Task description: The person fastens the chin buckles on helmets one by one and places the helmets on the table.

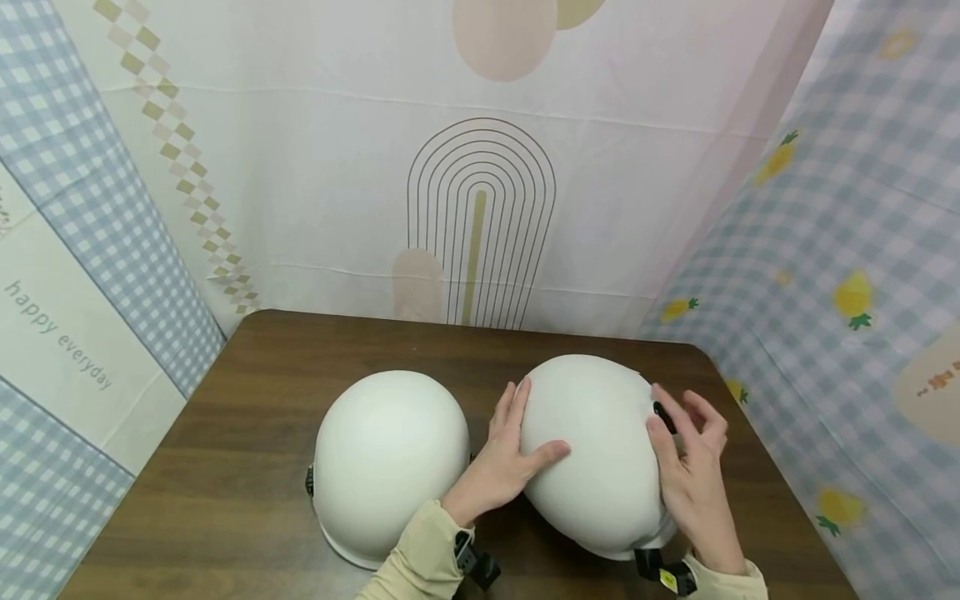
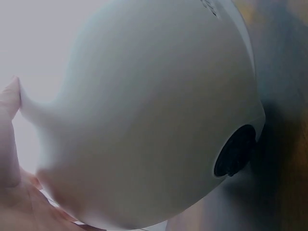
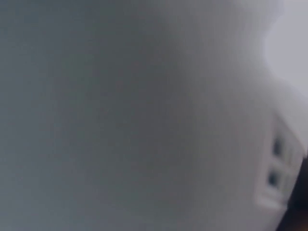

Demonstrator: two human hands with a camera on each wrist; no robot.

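Two white rounded helmets are on the brown table. My left hand (image 1: 504, 458) rests on the near left side of the right helmet (image 1: 592, 458), thumb and fingers spread over its shell. At that helmet's right side is my right hand (image 1: 693, 475), its thumb against the shell and its forefinger beside a dark fitting (image 1: 664, 417). The left helmet (image 1: 390, 458) stands dome up beside my left forearm, untouched by the fingers. In the left wrist view a round black knob (image 2: 236, 151) shows low on the helmet's side. White shell (image 3: 144, 120) with small slots fills the right wrist view, blurred.
The wooden table (image 1: 240, 417) has a back edge against a patterned white curtain (image 1: 322, 192). Blue checked cloth (image 1: 847, 250) with yellow fruit prints hangs at the right, and more checked cloth (image 1: 67, 125) at the left. Black camera straps (image 1: 474, 560) sit on the wrists.
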